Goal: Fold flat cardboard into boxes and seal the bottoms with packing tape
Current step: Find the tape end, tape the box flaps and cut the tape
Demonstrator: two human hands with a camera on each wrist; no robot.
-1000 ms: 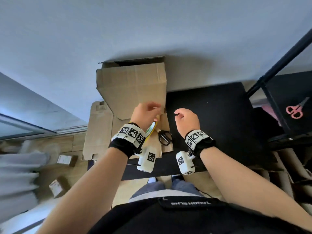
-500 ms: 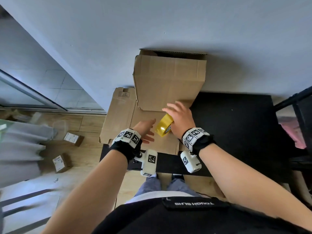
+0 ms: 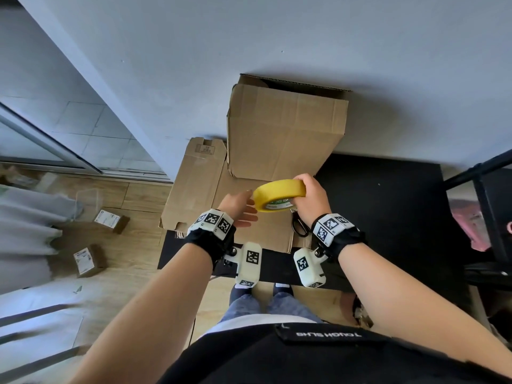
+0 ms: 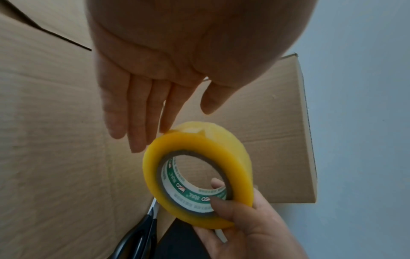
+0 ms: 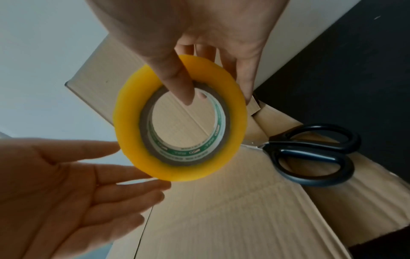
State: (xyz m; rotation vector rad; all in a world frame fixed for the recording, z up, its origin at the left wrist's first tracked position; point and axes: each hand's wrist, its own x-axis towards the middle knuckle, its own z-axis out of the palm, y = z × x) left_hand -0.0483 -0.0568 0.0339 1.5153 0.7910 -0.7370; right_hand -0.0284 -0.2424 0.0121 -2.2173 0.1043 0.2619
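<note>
Fingers (image 5: pixel 241 78) of the right hand (image 3: pixel 311 196) pinch the tape roll (image 3: pixel 278 195); left hand (image 3: pixel 238 207) fingers (image 4: pixel 137 112) straight, touching its rim.

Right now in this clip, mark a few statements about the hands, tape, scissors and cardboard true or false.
1. The right hand holds the yellow roll of packing tape. True.
2. The left hand grips the black-handled scissors. False: its fingers are straight beside the roll; the scissors lie on the flat brown cardboard sheet.
3. A folded brown cardboard box stands against the wall. True.
4. The roll rests on the black table. False: it is held above it.
</note>
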